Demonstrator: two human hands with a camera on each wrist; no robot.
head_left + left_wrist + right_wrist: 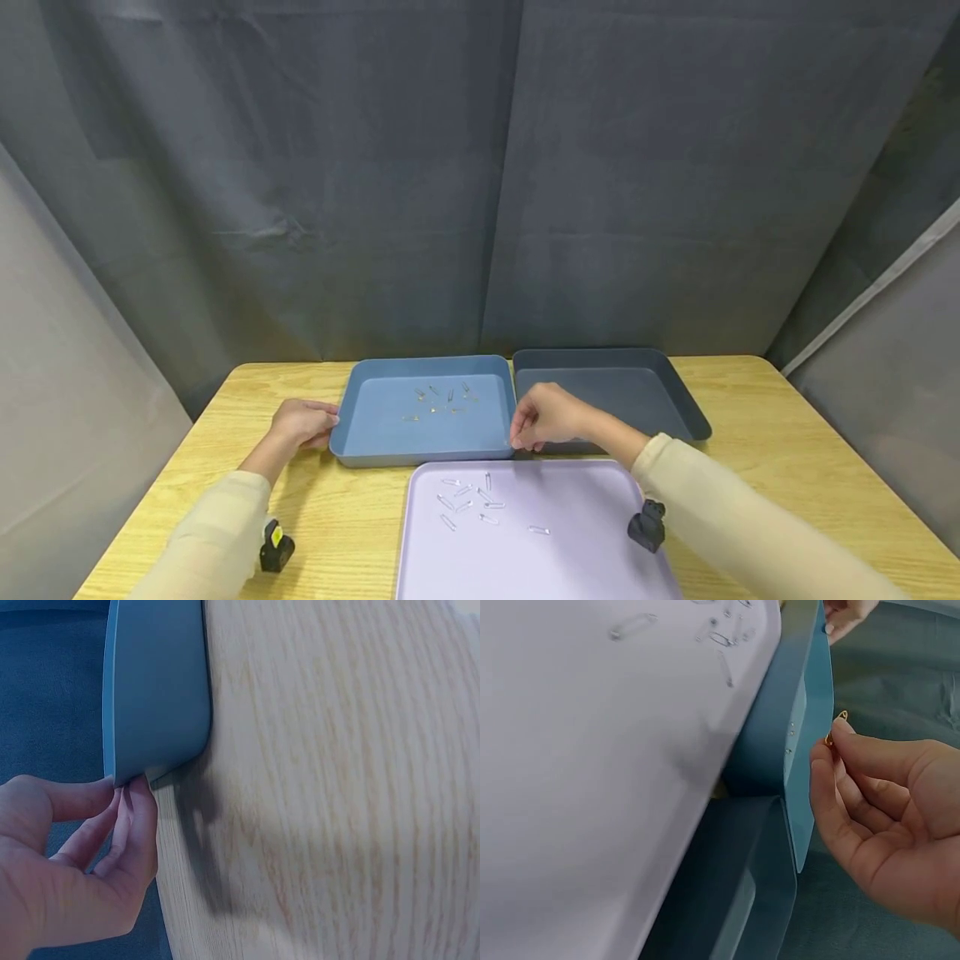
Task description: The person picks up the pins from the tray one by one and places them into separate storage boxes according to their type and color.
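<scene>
A light blue tray (375,442) lies in the middle of the wooden table with several small clips (438,398) in it. My left hand (324,421) is at its front left corner; in the left wrist view the thumb and fingertips (139,806) pinch the corner of the tray's rim (150,690). My right hand (522,440) hovers at the tray's front right corner. In the right wrist view it pinches a small gold clip (841,717) between thumb and forefinger, just beside the blue tray's wall (810,712).
A lavender tray (585,550) lies nearest me with several clear clips (468,500) on it. A dark blue tray (600,387) stands to the right of the light blue one. Grey curtains close off the back and sides of the table (787,450).
</scene>
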